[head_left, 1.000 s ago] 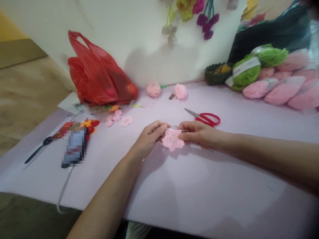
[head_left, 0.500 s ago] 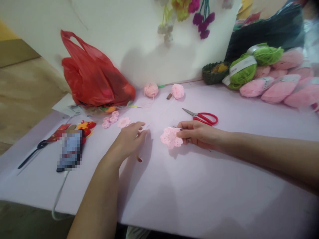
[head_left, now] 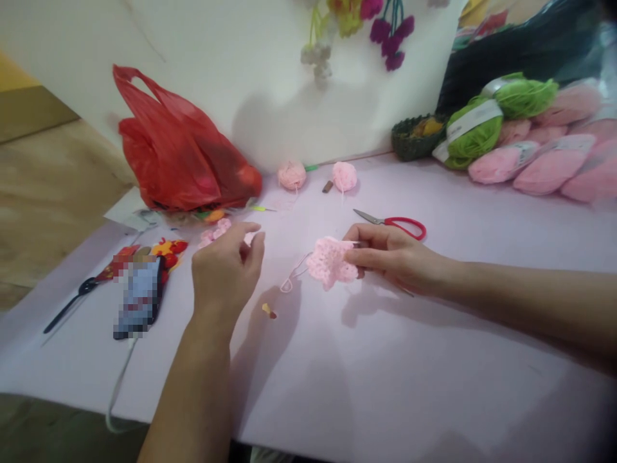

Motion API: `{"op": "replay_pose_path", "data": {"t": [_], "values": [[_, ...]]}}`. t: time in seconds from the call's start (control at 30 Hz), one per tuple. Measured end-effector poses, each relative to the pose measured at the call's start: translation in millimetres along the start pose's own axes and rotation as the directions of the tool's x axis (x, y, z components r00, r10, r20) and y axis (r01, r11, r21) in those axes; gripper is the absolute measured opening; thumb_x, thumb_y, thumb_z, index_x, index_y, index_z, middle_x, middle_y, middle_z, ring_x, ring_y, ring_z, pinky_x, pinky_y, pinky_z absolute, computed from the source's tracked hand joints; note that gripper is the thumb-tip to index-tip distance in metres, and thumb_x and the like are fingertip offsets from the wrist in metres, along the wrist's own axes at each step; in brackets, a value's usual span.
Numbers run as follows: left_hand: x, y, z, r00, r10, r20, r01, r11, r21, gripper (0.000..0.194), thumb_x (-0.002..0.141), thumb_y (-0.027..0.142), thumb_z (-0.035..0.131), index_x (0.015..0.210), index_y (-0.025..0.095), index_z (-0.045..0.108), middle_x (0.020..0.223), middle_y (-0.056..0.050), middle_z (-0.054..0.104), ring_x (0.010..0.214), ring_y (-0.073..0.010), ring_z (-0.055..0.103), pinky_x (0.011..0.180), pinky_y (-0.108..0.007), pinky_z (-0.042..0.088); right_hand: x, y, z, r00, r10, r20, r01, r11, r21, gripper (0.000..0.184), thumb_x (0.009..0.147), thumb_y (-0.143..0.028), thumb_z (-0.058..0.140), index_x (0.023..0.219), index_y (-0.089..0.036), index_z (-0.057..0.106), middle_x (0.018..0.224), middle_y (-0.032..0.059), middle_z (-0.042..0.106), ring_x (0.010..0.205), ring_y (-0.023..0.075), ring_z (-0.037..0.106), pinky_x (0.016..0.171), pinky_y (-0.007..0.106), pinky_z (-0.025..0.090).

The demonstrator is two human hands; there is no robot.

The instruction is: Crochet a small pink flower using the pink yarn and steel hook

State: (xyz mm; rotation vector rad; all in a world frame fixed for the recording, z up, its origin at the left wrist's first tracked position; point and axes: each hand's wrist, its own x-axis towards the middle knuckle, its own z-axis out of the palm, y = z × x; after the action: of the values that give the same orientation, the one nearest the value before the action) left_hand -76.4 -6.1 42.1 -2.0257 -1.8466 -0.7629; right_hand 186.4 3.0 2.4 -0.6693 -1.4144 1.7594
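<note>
Right hand [head_left: 395, 257] pinches a pink crocheted flower [head_left: 330, 262] over the middle of the bench [head_left: 434, 386].
Its fingers [head_left: 371, 247] grip one edge, leaving the yarn tail [head_left: 292, 278] free; the left hand [head_left: 225, 276] curls loosely apart, apparently holding nothing.

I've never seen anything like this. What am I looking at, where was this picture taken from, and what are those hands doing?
There's no machine here: these are a person's own two bare hands, filmed by a camera worn on their head, looking forward and down. The right hand holds a pink crocheted flower, with a loop of thread trailing from it. The left hand is raised nearby, holding nothing visible. On the lilac surface lie red scissors, pink yarn balls and smaller pink flowers. Green and pink yarn skeins and a red plastic bag sit at the back.
</note>
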Motion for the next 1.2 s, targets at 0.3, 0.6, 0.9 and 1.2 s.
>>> {"op": "replay_pose_path", "data": {"t": [0.3,0.6,0.9,1.2], "values": [[-10.7,35.8,-6.4,0.973,-0.047,0.225,0.193,0.697,-0.691,0.021,0.095,0.033,0.055,0.105,0.022,0.07,0.054,0.005,0.055,0.05,-0.0106,0.052,0.054,-0.024,0.042,-1.5,1.6,-1.1,0.966,-0.244,-0.084,0.186,0.885,-0.426,0.016,0.093,-0.032,0.063,0.089,-0.017,0.059,0.075,-0.0005,0.062,0.066,0.0097,0.053,0.056,0.023,0.038],[-25.6,53.2,23.8,0.706,0.149,0.693,0.687,0.096,-0.72,0.041,0.096,0.05,0.052,0.117,0.017,0.066,0.094,-0.006,0.07,0.083,-0.0157,0.067,0.074,-0.027,0.054,-6.0,8.3,-12.5,0.675,-0.557,0.485,0.565,-0.033,-0.825,0.007,0.094,-0.015,0.051,0.097,-0.015,0.058,0.086,0.0078,0.064,0.076,0.0185,0.055,0.067,0.033,0.045],[-23.2,50.2,23.1,0.785,0.077,0.614,0.601,0.14,-0.787,0.02,0.091,0.035,0.063,0.103,0.019,0.069,0.081,0.001,0.062,0.073,-0.0089,0.056,0.071,-0.021,0.048,-5.8,8.9,-11.5,0.686,-0.482,0.545,0.643,0.051,-0.764,0.013,0.092,-0.016,0.051,0.105,-0.016,0.055,0.092,0.0099,0.065,0.084,0.0205,0.06,0.073,0.035,0.049],[-25.4,53.2,25.7,0.805,0.131,0.579,0.494,0.393,-0.775,0.02,0.088,0.029,0.066,0.106,0.019,0.064,0.079,0.001,0.06,0.069,-0.0103,0.052,0.064,-0.024,0.042,-1.9,14.1,-14.7,0.744,-0.506,0.437,0.521,0.03,-0.853,0.021,0.098,-0.02,0.047,0.117,-0.018,0.056,0.094,0.0093,0.062,0.082,0.0202,0.058,0.068,0.034,0.048]]}}
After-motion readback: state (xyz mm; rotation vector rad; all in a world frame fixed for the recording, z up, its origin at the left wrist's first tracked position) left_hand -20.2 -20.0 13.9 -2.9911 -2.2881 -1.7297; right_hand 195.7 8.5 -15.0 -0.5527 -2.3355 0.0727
